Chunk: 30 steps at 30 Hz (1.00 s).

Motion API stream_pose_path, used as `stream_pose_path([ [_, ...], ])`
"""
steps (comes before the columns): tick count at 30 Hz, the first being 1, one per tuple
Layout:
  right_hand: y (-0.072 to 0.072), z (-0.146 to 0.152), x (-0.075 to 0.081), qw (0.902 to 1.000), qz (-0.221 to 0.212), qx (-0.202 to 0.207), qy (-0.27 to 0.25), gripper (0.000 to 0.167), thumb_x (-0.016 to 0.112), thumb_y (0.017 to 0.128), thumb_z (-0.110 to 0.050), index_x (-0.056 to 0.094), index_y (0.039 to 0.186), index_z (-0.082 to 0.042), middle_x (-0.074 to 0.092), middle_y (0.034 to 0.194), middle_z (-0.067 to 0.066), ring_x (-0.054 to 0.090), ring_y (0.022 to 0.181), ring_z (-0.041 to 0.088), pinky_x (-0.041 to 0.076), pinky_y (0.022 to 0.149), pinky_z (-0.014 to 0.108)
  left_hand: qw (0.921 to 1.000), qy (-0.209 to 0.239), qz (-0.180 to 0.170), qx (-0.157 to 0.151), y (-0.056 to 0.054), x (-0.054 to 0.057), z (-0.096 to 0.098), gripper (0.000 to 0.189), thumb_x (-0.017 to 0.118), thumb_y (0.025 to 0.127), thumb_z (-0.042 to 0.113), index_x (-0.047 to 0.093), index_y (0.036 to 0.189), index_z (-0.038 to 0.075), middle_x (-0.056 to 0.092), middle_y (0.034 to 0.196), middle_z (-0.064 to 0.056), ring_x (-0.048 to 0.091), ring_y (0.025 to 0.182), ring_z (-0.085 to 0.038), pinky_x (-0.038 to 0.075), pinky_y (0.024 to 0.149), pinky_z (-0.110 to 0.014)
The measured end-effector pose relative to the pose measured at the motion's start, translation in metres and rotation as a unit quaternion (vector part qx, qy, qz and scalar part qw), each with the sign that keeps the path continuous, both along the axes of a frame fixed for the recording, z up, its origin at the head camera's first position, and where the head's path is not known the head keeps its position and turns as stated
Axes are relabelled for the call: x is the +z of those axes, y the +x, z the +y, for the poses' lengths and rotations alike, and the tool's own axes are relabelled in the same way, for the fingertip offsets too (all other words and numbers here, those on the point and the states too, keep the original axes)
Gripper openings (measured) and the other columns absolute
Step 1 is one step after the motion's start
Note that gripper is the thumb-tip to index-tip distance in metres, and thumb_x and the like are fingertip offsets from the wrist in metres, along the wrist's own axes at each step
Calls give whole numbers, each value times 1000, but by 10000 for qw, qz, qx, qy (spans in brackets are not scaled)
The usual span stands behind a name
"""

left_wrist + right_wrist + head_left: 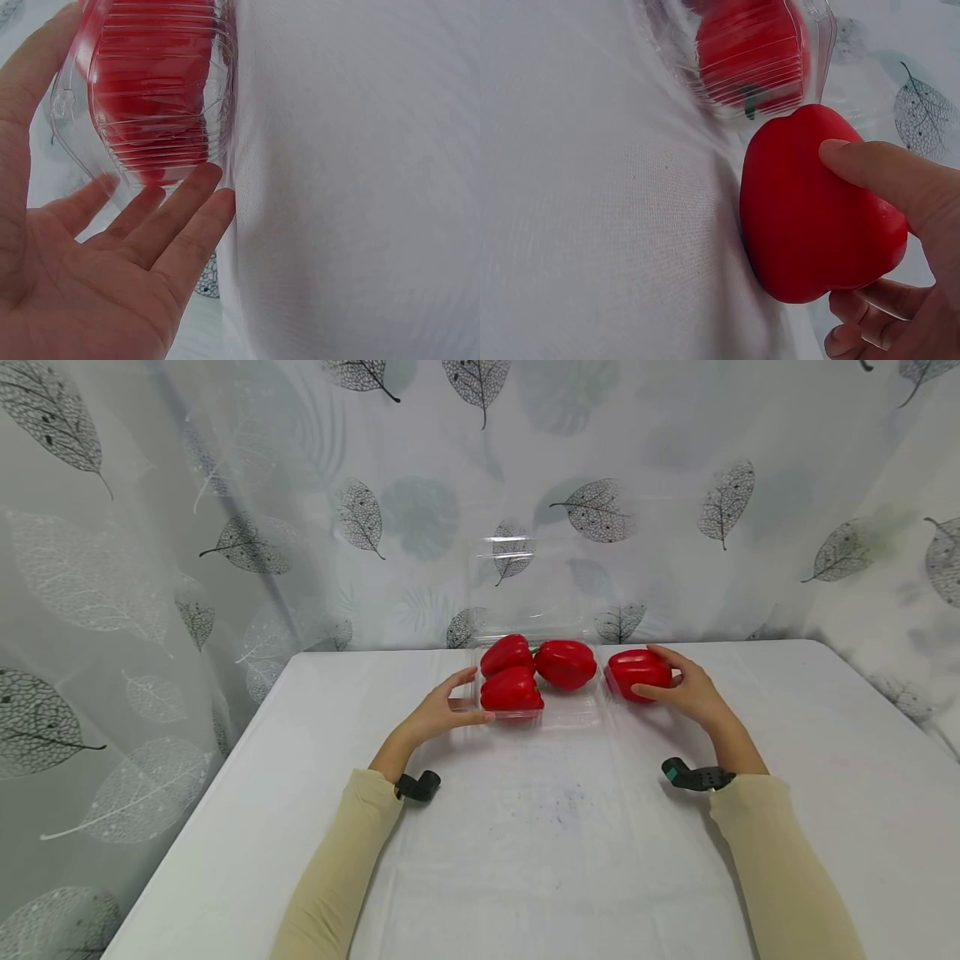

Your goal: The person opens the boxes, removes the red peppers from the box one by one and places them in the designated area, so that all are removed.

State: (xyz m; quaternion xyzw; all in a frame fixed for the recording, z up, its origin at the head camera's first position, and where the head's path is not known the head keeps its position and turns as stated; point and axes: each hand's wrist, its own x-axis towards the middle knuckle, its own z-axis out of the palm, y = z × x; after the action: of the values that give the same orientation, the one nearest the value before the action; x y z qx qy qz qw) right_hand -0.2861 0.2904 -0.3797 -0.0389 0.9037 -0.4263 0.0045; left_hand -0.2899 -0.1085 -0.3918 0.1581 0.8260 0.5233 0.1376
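Observation:
A clear plastic clamshell container (577, 717) stands at the table's far edge with its lid (540, 597) raised. Three red bell peppers lie inside: one back left (506, 654), one front left (512, 688) and one back right (567, 665). My left hand (437, 707) spans the container's left side, and in the left wrist view its fairly straight fingers (184, 206) touch the ribbed wall. Just right of the container, my right hand (696, 695) grips a fourth red bell pepper (636, 673), thumb on one face and fingers behind. The front right of the container holds no pepper.
White cloth covers the table (525, 860). A leaf-printed curtain (660, 435) hangs right behind the far edge and along the left side. Both wrists carry a black strapped camera, the left one (420, 787) and the right one (693, 775).

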Motion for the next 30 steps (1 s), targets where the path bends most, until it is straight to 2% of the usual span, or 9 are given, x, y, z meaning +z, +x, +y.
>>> stream_pose_path([
  [4,0,1,1,10000,40,56,30,82,67,93,-31,19,156,-9,29,150,30,34,128,47,47,96,58,10000,-27,10,6,-1,0,0,89,79,82,31,26,154,24,29,158,-1,44,135,-34,46,100,-50],
  [7,-1,1,1,9998,104,11,140,81,66,93,-33,21,155,-9,31,148,29,40,121,45,51,89,49,10000,-43,9,17,-1,0,0,89,79,83,31,26,154,24,30,158,0,44,135,-34,46,101,-50],
  [11,-2,1,1,9995,127,-85,279,79,65,93,-37,25,154,-10,36,144,29,46,112,42,50,80,38,10000,-46,10,13,-2,0,0,89,79,83,31,26,154,23,29,158,0,44,135,-33,46,101,-50],
  [16,-2,1,1,9994,108,-103,306,76,64,94,-38,26,154,-9,38,141,30,47,111,42,50,81,40,10000,-61,7,9,-1,-1,0,89,78,83,31,26,155,23,29,158,-1,44,135,-34,47,100,-50],
  [21,-1,0,3,9994,82,-119,315,77,63,94,-38,26,153,-8,36,144,30,48,110,41,49,79,35,10000,-61,23,-14,-1,-1,-1,89,78,83,31,26,154,24,29,158,-1,44,135,-34,47,100,-49],
  [23,0,0,3,9995,92,-114,292,77,63,94,-39,26,154,-8,35,145,30,48,110,41,49,80,37,10000,-64,36,-16,-1,-1,-1,89,78,83,31,26,154,24,29,158,-1,44,135,-34,47,100,-49],
  [30,1,0,5,9990,252,-302,195,76,63,94,-41,28,153,-10,34,147,30,50,115,45,51,90,56,10000,-71,46,12,-2,-2,0,89,78,83,32,26,154,25,29,158,-1,44,135,-33,48,99,-49],
])
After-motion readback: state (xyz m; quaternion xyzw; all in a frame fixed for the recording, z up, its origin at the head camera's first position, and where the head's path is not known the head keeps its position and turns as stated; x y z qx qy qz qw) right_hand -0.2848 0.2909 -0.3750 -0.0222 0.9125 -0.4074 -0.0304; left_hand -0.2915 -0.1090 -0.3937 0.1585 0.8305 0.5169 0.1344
